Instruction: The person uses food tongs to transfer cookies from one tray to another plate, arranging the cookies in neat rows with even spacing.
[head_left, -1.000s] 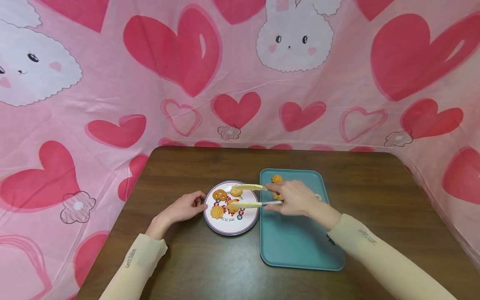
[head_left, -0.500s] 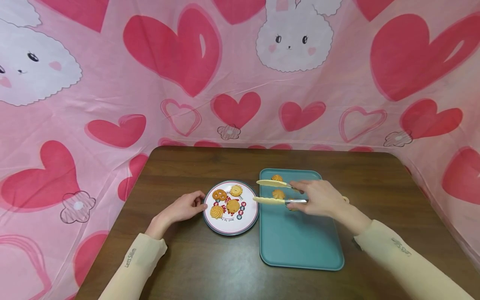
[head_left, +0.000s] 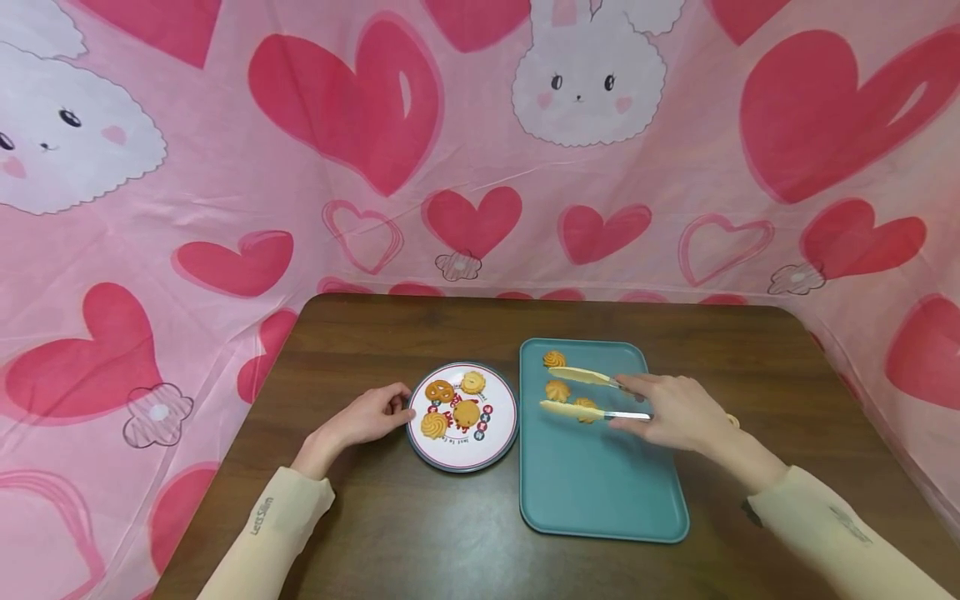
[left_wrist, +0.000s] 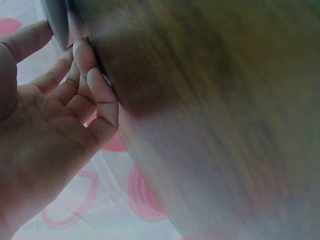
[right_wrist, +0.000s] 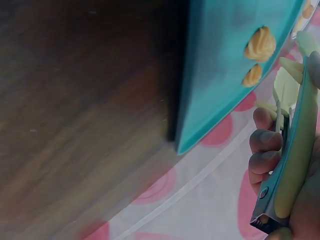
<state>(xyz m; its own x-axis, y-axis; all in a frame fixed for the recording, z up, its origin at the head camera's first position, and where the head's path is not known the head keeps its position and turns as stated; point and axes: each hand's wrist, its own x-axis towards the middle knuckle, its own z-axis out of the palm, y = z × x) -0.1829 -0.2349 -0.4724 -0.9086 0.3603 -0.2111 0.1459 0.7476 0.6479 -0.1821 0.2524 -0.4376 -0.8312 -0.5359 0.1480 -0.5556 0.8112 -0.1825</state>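
Observation:
My left hand (head_left: 371, 414) pinches the left rim of a round white plate (head_left: 465, 454) with a dark edge; in the left wrist view its thumb and forefinger meet at the plate's edge (left_wrist: 58, 22). On the plate lie a pretzel-shaped cookie (head_left: 439, 390), a round cookie (head_left: 472, 382), a swirled cookie (head_left: 433, 425) and a crab-like cookie (head_left: 467, 413). My right hand (head_left: 678, 410) grips metal tongs (head_left: 588, 377) with pale yellow tips, spread apart over the teal tray (head_left: 600, 492). Swirled cookies (head_left: 557, 391) sit near the tips, one partly behind the lower arm, with nothing pinched between them.
The tray lies just right of the plate on a dark brown wooden table (head_left: 390, 517). Another swirled cookie (head_left: 554, 358) is near its far left corner. A pink heart-and-rabbit cloth (head_left: 480, 142) hangs behind and beside the table.
My right hand has carried the tongs rightward, from over the plate to over the tray's cookies. The crab-like cookie is uncovered on the plate. My left hand has stayed at the rim.

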